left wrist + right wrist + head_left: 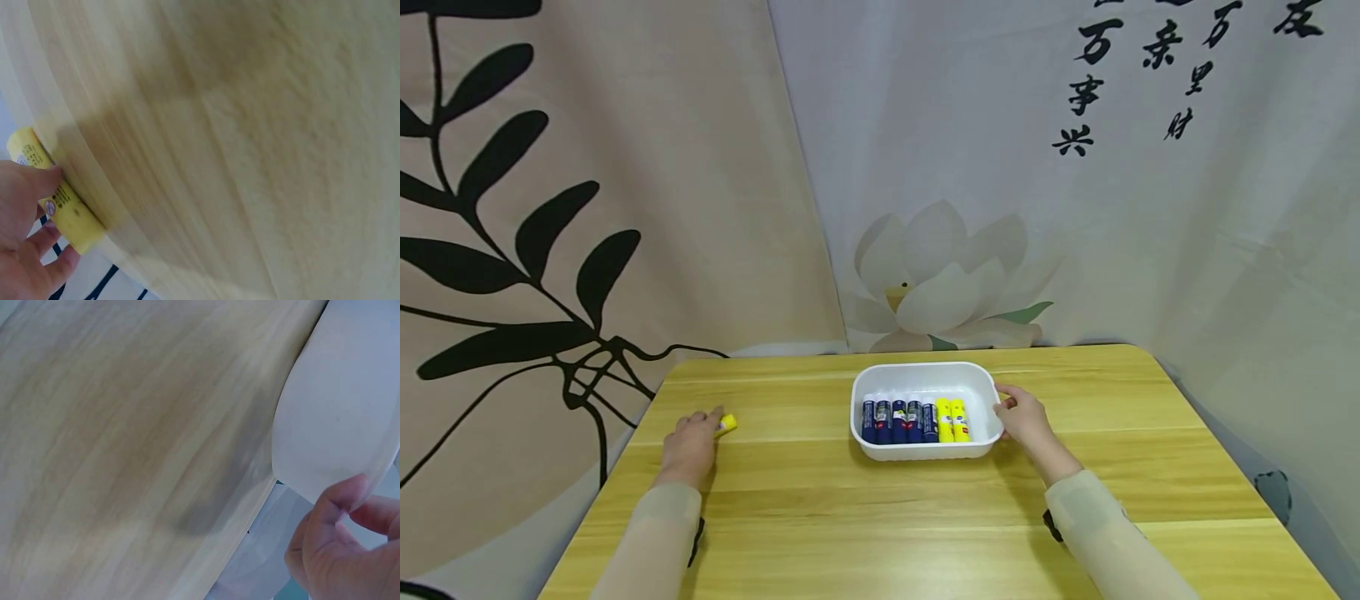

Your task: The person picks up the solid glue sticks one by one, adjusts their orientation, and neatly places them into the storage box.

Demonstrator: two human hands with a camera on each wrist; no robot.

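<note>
My left hand [690, 447] holds a yellow glue stick [726, 425] low over the left part of the table. In the left wrist view the thumb lies across the printed yellow glue stick [75, 219], with fingers round its far side. A white plastic tray [925, 452] stands right of centre, and my right hand [1024, 417] pinches its right rim. The right wrist view shows thumb and fingertips at the edge of the white tray [340, 406]. Inside stand several dark blue tubes [898, 423] in a row, then two yellow ones [953, 422] at the right end.
The wooden table [850, 533] reaches back to a hanging cloth [715, 183] printed with dark leaves, a lotus and black characters. Its rounded far right corner lies beyond the tray.
</note>
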